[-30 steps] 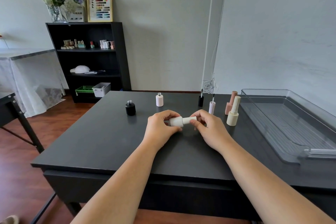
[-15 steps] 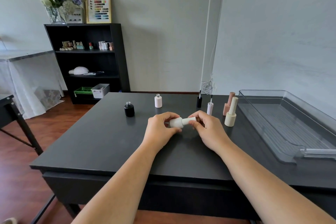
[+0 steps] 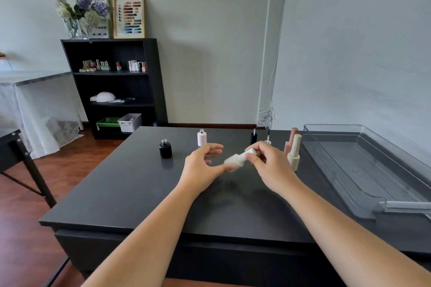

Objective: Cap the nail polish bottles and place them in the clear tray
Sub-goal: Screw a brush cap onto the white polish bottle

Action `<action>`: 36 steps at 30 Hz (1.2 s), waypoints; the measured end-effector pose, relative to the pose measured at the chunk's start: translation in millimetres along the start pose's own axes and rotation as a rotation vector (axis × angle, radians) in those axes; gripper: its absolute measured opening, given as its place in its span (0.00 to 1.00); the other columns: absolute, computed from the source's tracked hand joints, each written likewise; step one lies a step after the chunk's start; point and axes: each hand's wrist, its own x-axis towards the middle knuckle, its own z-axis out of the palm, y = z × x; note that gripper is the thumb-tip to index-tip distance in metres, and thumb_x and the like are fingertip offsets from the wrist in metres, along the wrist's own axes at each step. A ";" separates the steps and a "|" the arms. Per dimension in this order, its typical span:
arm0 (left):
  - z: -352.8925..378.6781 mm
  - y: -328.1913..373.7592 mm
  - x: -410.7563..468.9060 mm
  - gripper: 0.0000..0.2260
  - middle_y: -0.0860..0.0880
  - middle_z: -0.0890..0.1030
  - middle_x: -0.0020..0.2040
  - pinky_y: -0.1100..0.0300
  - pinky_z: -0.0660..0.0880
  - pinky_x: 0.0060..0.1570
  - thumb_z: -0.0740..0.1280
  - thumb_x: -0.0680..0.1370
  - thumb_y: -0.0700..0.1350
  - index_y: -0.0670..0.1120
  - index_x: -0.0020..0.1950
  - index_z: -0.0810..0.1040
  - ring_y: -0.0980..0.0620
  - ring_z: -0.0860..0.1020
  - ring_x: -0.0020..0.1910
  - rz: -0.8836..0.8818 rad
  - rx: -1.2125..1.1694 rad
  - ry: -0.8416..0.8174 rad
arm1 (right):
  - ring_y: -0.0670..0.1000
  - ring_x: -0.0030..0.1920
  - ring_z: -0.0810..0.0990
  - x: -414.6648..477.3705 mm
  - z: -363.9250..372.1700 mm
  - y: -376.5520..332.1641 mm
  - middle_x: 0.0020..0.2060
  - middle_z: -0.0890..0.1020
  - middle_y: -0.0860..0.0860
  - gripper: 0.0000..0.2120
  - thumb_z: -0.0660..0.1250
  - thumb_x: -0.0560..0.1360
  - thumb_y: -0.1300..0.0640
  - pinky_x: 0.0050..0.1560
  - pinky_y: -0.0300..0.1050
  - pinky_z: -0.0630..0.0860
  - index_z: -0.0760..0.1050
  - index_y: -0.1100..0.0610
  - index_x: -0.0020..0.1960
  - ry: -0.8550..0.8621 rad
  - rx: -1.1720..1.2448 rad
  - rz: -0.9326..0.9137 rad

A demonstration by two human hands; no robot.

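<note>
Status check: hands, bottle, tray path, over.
Left hand open, thumb at white bottle base. Right hand pinches its cap end, bottle tilted. Tray holds no bottles yet; cream bottle and pink bottle stand beside it.

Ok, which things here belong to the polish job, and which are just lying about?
Job: white bottle, black bottle, pale pink bottle, black brush cap, pink brush cap, cream bottle, peach bottle, clear tray.
Lying about: bookshelf, flower vase, colour chart.

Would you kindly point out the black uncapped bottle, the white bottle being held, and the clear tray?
black uncapped bottle (image 3: 165,149): head view, its round body.
white bottle (image 3: 234,160): head view, its blurred body.
clear tray (image 3: 363,165): head view, bare ribbed floor.
</note>
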 end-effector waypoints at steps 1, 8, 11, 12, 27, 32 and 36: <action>-2.7 -0.3 4.2 0.22 0.59 0.80 0.51 0.68 0.73 0.51 0.78 0.64 0.54 0.55 0.56 0.78 0.65 0.77 0.53 -0.015 -0.034 0.052 | 0.42 0.34 0.74 2.2 -1.7 -0.7 0.32 0.78 0.45 0.05 0.65 0.76 0.54 0.39 0.24 0.66 0.75 0.47 0.42 0.022 0.003 -0.001; -9.3 -20.1 47.6 0.23 0.53 0.77 0.61 0.64 0.68 0.55 0.74 0.71 0.48 0.50 0.64 0.72 0.57 0.74 0.59 -0.192 0.045 0.245 | 0.40 0.32 0.74 16.4 -4.1 -1.9 0.28 0.75 0.42 0.05 0.64 0.77 0.54 0.42 0.14 0.57 0.75 0.50 0.42 0.078 -0.056 -0.010; -4.7 -35.0 67.7 0.30 0.50 0.72 0.68 0.63 0.65 0.55 0.73 0.72 0.47 0.47 0.71 0.66 0.51 0.70 0.66 -0.319 0.076 0.216 | 0.38 0.34 0.74 23.1 0.7 0.8 0.32 0.79 0.44 0.04 0.64 0.77 0.56 0.39 0.22 0.65 0.76 0.52 0.44 0.067 -0.023 -0.036; -3.6 -38.3 73.4 0.32 0.49 0.71 0.69 0.62 0.65 0.55 0.73 0.72 0.47 0.46 0.72 0.64 0.50 0.70 0.67 -0.348 0.080 0.205 | 0.37 0.35 0.74 24.5 2.1 1.2 0.32 0.79 0.43 0.04 0.64 0.77 0.56 0.38 0.23 0.66 0.76 0.53 0.44 0.066 -0.012 -0.045; 3.0 -46.8 94.5 0.07 0.56 0.81 0.42 0.68 0.68 0.38 0.73 0.72 0.45 0.51 0.48 0.79 0.57 0.78 0.44 -0.292 0.010 0.280 | 0.39 0.33 0.74 41.0 -10.7 -2.2 0.25 0.74 0.44 0.07 0.65 0.75 0.51 0.49 0.14 0.51 0.75 0.49 0.39 0.106 -0.098 -0.069; 10.4 -34.7 75.1 0.06 0.59 0.80 0.41 0.69 0.68 0.36 0.73 0.72 0.48 0.53 0.47 0.79 0.61 0.77 0.42 -0.254 -0.005 0.263 | 0.43 0.29 0.76 45.7 -40.1 -6.7 0.28 0.79 0.39 0.07 0.65 0.75 0.51 0.42 0.29 0.70 0.73 0.50 0.39 0.036 -0.084 -0.048; 23.6 -21.7 61.3 0.07 0.59 0.80 0.42 0.69 0.67 0.35 0.73 0.72 0.49 0.54 0.48 0.78 0.61 0.77 0.41 -0.256 -0.027 0.230 | 0.43 0.31 0.72 27.9 -61.7 1.8 0.29 0.78 0.46 0.08 0.67 0.74 0.53 0.31 0.32 0.65 0.73 0.51 0.37 0.051 -0.152 -0.056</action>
